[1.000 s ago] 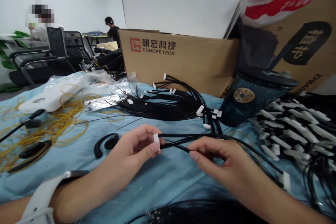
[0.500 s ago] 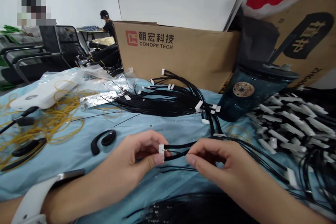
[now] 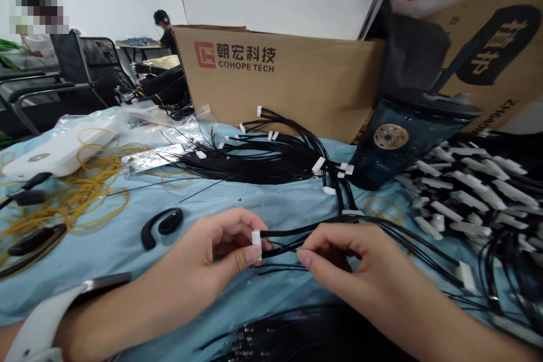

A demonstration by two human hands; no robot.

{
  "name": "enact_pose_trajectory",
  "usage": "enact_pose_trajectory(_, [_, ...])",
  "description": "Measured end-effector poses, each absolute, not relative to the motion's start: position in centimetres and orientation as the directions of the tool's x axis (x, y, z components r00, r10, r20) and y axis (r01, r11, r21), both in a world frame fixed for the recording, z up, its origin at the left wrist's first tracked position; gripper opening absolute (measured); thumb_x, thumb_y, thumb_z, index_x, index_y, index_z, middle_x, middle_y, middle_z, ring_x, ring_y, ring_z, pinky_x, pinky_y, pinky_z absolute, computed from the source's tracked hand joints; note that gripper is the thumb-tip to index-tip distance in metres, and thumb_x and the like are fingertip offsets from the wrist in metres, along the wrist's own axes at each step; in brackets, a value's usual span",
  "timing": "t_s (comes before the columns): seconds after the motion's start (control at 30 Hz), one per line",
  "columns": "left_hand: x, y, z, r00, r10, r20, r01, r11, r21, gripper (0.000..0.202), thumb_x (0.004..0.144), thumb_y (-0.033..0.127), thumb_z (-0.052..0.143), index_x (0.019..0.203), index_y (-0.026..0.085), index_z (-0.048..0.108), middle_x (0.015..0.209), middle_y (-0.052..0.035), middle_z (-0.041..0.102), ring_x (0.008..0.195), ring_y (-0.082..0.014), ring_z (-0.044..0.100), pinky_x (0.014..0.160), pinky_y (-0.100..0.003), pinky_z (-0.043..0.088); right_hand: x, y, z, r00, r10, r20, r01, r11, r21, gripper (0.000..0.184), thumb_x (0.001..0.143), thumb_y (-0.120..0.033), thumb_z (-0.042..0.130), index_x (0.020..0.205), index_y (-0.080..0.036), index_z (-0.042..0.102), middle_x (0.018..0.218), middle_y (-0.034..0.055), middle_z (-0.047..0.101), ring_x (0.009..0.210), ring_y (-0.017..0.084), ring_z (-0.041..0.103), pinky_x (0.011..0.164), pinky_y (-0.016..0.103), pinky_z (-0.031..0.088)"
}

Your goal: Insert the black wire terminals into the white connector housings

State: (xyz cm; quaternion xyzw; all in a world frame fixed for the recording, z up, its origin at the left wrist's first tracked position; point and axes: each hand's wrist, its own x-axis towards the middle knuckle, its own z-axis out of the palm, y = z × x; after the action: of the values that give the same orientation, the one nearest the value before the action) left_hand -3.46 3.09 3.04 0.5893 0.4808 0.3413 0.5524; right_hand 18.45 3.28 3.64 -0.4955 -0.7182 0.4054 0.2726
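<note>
My left hand [image 3: 207, 249] pinches a small white plastic connector [image 3: 257, 245] between thumb and fingertips, with black wires running out of it to the right. My right hand [image 3: 343, 257] grips those thin black wires [image 3: 288, 236] a short way from the connector, and the two hands are close together. The wires trail off to the right, ending in another white connector [image 3: 466, 277]. A black wire bundle [image 3: 309, 334] lies below my hands at the bottom edge. A white watch band [image 3: 46, 322] circles my left wrist.
A black wire bundle with white connectors [image 3: 258, 161] lies beyond my hands on the blue cloth [image 3: 102, 260]. A heap of white-tipped wires [image 3: 462, 198] sits right. Yellow rubber bands [image 3: 72, 203] and a black earpiece [image 3: 161, 226] lie left. A dark tumbler [image 3: 394, 144] and cardboard box [image 3: 271, 79] stand behind.
My right hand has moved closer to the connector, and the connector now stands more upright in my left hand. The whole scene has shifted slightly left and up in view.
</note>
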Motion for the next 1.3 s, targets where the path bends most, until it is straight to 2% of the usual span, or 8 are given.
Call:
enact_pose_trajectory(0.13, [-3.5,3.2,2.9,0.304,0.947,-0.109,0.228,0.039,0.973,0.009,0.085,0.032,0.074,0.086,0.024,0.073,0.071,0.0021,0.071,0.068,-0.0176,0.064,0.059,-0.025,0.048,18.3,3.2,3.7,-0.404,0.915,0.000,0.471,0.208,-0.857,0.018,0.078,-0.024,0.055,0.061,-0.022,0.062,0.052,-0.0034,0.055,0.050,0.011,0.048,0.049,0.021,0.037])
enact_pose_trajectory(0.33, [-3.9,2.7,2.3,0.327,0.943,-0.070,0.349,-0.052,0.936,0.006,0.087,0.031,0.073,0.087,0.027,0.078,0.079,0.0013,0.079,0.075,-0.0208,0.072,0.069,-0.029,0.054,18.3,3.1,3.4,-0.409,0.912,0.005,0.490,0.225,-0.842,0.019,0.082,-0.021,0.057,0.064,-0.021,0.064,0.053,-0.0041,0.055,0.051,0.011,0.048,0.049,0.021,0.034])
enact_pose_trajectory(0.47, [-3.9,2.2,2.1,0.292,0.955,-0.049,0.379,-0.069,0.923,0.007,0.085,0.030,0.073,0.086,0.029,0.080,0.078,0.0023,0.081,0.073,-0.0215,0.074,0.069,-0.029,0.055,18.2,2.9,3.1,-0.429,0.903,0.017,0.499,0.253,-0.829,0.019,0.081,-0.013,0.057,0.065,-0.019,0.063,0.054,-0.0057,0.054,0.052,0.009,0.046,0.050,0.020,0.032])
enact_pose_trajectory(0.6, [-3.9,1.8,2.2,0.325,0.946,-0.015,0.429,-0.133,0.893,0.010,0.089,0.032,0.071,0.087,0.031,0.082,0.078,0.0028,0.082,0.073,-0.0216,0.074,0.067,-0.030,0.055,18.1,2.9,3.0,-0.500,0.865,0.033,0.444,0.289,-0.848,0.020,0.085,-0.012,0.057,0.068,-0.019,0.066,0.057,-0.0061,0.056,0.054,0.008,0.048,0.051,0.019,0.033])
enact_pose_trajectory(0.73, [-3.6,1.9,2.4,0.314,0.949,-0.014,0.414,-0.123,0.902,0.009,0.086,0.029,0.072,0.086,0.029,0.081,0.074,0.0023,0.082,0.069,-0.0219,0.074,0.065,-0.030,0.055,18.2,2.9,2.9,-0.507,0.861,0.049,0.438,0.307,-0.845,0.020,0.087,-0.011,0.057,0.070,-0.018,0.065,0.060,-0.0061,0.057,0.056,0.008,0.049,0.053,0.020,0.034])
enact_pose_trajectory(0.93, [-3.3,2.3,2.7,0.332,0.943,-0.028,0.396,-0.112,0.912,0.008,0.084,0.029,0.070,0.084,0.026,0.078,0.072,0.0007,0.082,0.068,-0.0227,0.074,0.064,-0.031,0.054,18.0,2.7,3.0,-0.477,0.878,0.031,0.410,0.253,-0.876,0.020,0.087,-0.012,0.056,0.068,-0.018,0.061,0.057,-0.0077,0.049,0.055,0.007,0.043,0.050,0.020,0.030])
enact_pose_trajectory(1.07, [-3.3,2.2,2.9,0.341,0.938,-0.066,0.428,-0.093,0.899,0.010,0.085,0.029,0.067,0.088,0.024,0.076,0.076,-0.0009,0.082,0.071,-0.0222,0.073,0.065,-0.031,0.053,18.1,2.7,3.1,-0.482,0.876,-0.001,0.432,0.237,-0.870,0.020,0.089,-0.015,0.057,0.070,-0.018,0.064,0.058,-0.0068,0.052,0.056,0.008,0.045,0.051,0.021,0.031])
enact_pose_trajectory(1.3, [-3.1,2.2,3.4,0.360,0.930,-0.079,0.473,-0.109,0.875,0.014,0.085,0.030,0.064,0.089,0.023,0.075,0.075,-0.0018,0.081,0.071,-0.0215,0.073,0.065,-0.030,0.053,18.0,2.7,3.0,-0.481,0.876,0.014,0.475,0.274,-0.836,0.021,0.087,-0.009,0.057,0.068,-0.018,0.063,0.057,-0.0076,0.052,0.055,0.007,0.044,0.050,0.020,0.029])
